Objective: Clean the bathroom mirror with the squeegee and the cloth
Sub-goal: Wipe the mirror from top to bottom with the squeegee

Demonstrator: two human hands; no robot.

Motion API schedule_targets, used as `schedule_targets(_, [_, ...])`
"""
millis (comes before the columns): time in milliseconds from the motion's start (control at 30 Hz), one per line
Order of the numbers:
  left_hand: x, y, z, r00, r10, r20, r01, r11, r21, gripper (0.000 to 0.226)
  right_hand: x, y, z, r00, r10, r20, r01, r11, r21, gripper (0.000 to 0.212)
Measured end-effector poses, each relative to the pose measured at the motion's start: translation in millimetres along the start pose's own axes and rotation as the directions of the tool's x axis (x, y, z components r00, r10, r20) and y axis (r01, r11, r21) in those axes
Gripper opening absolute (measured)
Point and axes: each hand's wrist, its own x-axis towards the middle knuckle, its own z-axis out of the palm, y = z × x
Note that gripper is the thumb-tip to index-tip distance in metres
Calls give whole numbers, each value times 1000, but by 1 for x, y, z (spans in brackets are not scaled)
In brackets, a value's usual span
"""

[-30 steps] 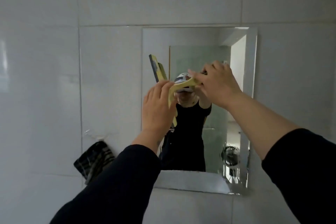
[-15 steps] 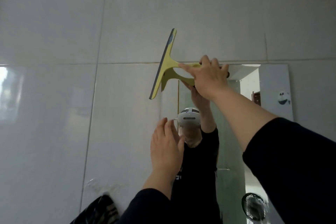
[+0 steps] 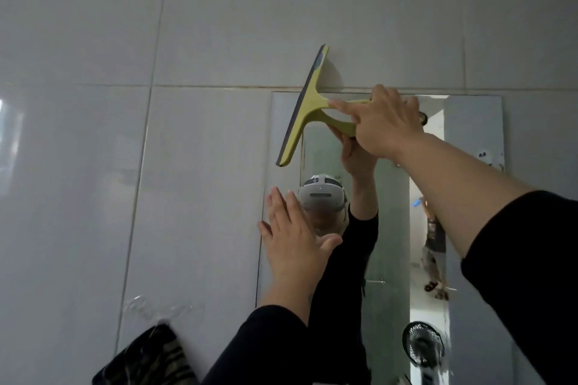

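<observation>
A rectangular mirror (image 3: 475,134) hangs on the white tiled wall. My right hand (image 3: 384,122) grips the handle of a yellow-green squeegee (image 3: 308,109) at the mirror's top left corner. Its dark rubber blade stands almost upright, its upper end above the mirror's top edge. My left hand (image 3: 294,237) is held flat with fingers spread near the mirror's left edge, holding nothing. A dark striped cloth (image 3: 147,359) hangs on the wall at the lower left.
A clear plastic hook (image 3: 156,309) holds the cloth on the tiles. The mirror reflects a small black fan (image 3: 422,347), a frosted glass door and another person standing in a doorway. White tiles surround the mirror.
My left hand let go of the squeegee and dropped lower, fingers spread. My right hand lifted the squeegee up to the mirror's top left corner. The view tilted upward.
</observation>
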Motion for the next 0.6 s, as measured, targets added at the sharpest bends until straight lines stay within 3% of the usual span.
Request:
schedule_targets(367, [-3,5,3,1000,1,5,-1,1000,0,121,-38,76,-10,981,189,52,-185,980,-69,65])
schedule_targets(600, [-1,3,8,1000,6,-4,-6,1000,19,122,-61,104,-8,946,318,64,-317,948,-15,69])
